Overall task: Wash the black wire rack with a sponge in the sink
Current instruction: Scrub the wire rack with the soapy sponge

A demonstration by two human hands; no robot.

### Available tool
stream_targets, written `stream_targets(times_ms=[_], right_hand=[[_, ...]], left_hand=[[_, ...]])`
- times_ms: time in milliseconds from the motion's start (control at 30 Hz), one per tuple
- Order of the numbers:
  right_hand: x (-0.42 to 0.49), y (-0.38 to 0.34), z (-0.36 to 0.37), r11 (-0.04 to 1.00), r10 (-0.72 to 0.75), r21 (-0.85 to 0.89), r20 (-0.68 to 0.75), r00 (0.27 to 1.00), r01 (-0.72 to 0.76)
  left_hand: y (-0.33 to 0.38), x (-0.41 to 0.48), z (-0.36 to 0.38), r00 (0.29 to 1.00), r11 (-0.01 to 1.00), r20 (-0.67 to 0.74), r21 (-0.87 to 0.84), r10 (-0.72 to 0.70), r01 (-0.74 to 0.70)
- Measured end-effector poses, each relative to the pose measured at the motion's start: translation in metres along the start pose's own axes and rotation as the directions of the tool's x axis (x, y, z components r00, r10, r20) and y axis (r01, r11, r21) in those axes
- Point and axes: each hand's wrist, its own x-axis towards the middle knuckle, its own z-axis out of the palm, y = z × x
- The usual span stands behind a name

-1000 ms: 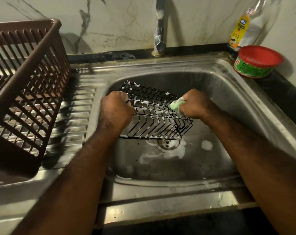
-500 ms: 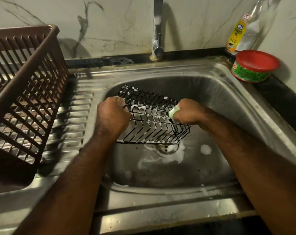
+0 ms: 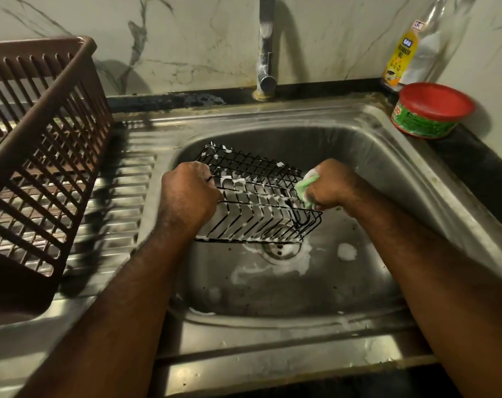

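The black wire rack sits inside the steel sink, just behind the drain. Its long axis runs left to right across the basin, the right end nearer the person, and suds cling to the wires. The left hand has its fingers curled tightly round the wires at the rack's left end. The right hand has its fingers clenched round a green sponge, which is pressed against the right end.

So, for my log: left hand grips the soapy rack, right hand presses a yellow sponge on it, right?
No, the sponge is green, as the head view shows. The left hand grips the rack; the right hand presses the sponge on it.
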Motion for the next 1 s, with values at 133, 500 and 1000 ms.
stream_targets(times_ms=[133, 500, 1000], right_hand=[[-0.003, -0.006, -0.004, 0.985, -0.046, -0.164, -0.011, 0.999, 0.044], [-0.002, 0.002, 0.002, 0.996, 0.088, -0.055, 0.255, 0.963, -0.076], [-0.051, -0.048, 0.031, 0.948, -0.297, -0.183, -0.217, 0.93, 0.26]], left_hand=[[-0.001, 0.001, 0.0, 1.0, 1.0, -0.019, -0.008, -0.001, 0.001], [-0.004, 0.004, 0.002, 1.0, 1.0, 0.001, 0.023, 0.002, -0.002], [0.01, -0.006, 0.005, 1.0, 0.999, -0.012, -0.036, 0.019, -0.019]])
